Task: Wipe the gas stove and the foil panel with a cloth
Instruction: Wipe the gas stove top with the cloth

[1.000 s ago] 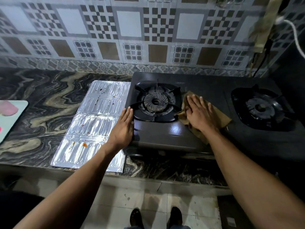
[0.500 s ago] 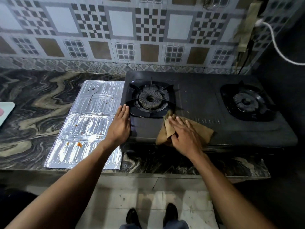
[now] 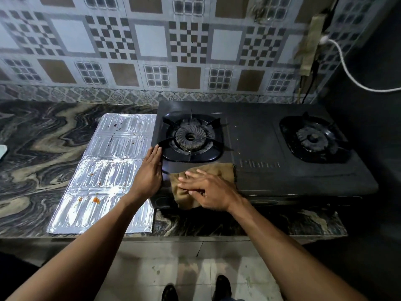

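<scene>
A black two-burner gas stove (image 3: 260,148) stands on the marble counter. A brown cloth (image 3: 223,171) lies on its front left part, below the left burner (image 3: 191,136), and hangs a little over the front edge. My right hand (image 3: 208,189) presses flat on the cloth with fingers spread toward the left. My left hand (image 3: 149,172) rests flat against the stove's left edge, fingers together. The silver foil panel (image 3: 104,177) lies flat on the counter just left of the stove, with orange and dark spots on it.
The right burner (image 3: 312,137) sits at the stove's far side. A white cable (image 3: 351,77) and a dark cord hang at the tiled wall's right corner. A pale board's edge (image 3: 2,149) shows at far left. My shoes (image 3: 223,287) stand on the tiled floor below the counter.
My right hand has slid the cloth from beside the left burner down and leftward to the stove's front left part. The left hand has stayed on the stove's left edge.
</scene>
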